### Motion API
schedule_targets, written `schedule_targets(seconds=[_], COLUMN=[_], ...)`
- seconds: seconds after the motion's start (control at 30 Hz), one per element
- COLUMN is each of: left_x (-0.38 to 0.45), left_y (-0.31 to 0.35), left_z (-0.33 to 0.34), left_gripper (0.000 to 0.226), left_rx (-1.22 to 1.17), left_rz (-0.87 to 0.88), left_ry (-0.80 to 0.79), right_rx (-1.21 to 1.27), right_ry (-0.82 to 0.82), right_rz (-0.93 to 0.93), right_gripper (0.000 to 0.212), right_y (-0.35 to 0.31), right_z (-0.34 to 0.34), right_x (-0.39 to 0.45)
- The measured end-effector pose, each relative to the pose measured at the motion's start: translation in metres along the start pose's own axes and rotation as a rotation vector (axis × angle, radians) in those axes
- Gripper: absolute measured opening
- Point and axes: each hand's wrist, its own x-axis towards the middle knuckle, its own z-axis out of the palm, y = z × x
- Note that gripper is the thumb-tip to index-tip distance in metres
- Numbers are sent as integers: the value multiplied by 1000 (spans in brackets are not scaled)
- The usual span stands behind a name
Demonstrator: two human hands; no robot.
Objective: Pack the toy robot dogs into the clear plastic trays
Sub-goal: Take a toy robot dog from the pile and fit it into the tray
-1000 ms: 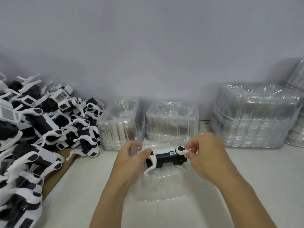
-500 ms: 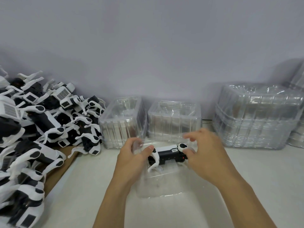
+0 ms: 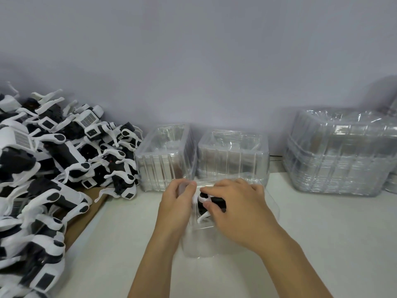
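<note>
My right hand (image 3: 238, 208) lies over the toy robot dog (image 3: 211, 204) I am seating, its fingers curled down across the black body and reaching left to the white leg joint, so I read it as grasping the dog from above; the thumb sits on the near side of the body. The dog sits inside the clear plastic tray (image 3: 272, 203) on the white table (image 3: 322, 244), directly between my two hands, with its long axis running left to right, roughly parallel to the wall (image 3: 193, 61). Only its left end shows: the black body, a round white hip and one white leg hanging down toward me. My left hand (image 3: 178, 203) is just beside that end, thumb and forefinger pinched on the tray's left rim, apparently steadying it. So the right hand is the nearer one and already on the dog, and I judge that the coming move is a push straight down, with the exposed leg the part most likely to catch on the moulded pocket. Behind the tray stand two stacks of empty trays (image 3: 233, 155), close behind my fingers; a larger bundle of trays (image 3: 343, 155) sits well apart to the right. The pile of unpacked robot dogs (image 3: 53, 168) lies to the left, closer to my left hand.
</note>
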Motion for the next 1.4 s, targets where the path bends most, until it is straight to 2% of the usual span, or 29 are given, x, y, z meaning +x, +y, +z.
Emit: schedule_targets(seconds=[0.13,0.27,0.43,0.53,0.63,0.8,1.0,1.17,1.3,1.4], left_x=[0,1,1,2,2,2,2,2,2,1], left_y=[-1,-1,0,-1,-2,-2,-2,-2,-2,-1], left_z=[1,2,2,2,2,2,1,2,2,3], left_gripper=[9,13,17,21,21,25,20,17,16,16], left_rx=[5,15,26,47,55,72,65,53,50,46], left_rz=[-5,-12,-12,-10,-14,-24,-3,-10,-13,-10], left_ry=[1,12,23,42,46,49,40,33,37,48], right_rx=[57,22,128,276,158,165,343,361,283,116], right_ry=[-31,-33,-52,58,99,126,258,263,175,144], right_rz=[-7,-13,1,121,229,336,361,342,313,227], right_gripper=[13,24,26,33,29,32,36,43,44,25], right_y=[5,3,6,15,30,36,32,34,36,31], right_z=[-1,-1,-8,-17,-25,-25,-18,-21,-23,-22], right_x=[1,0,3,5,4,2,3,5,6,6])
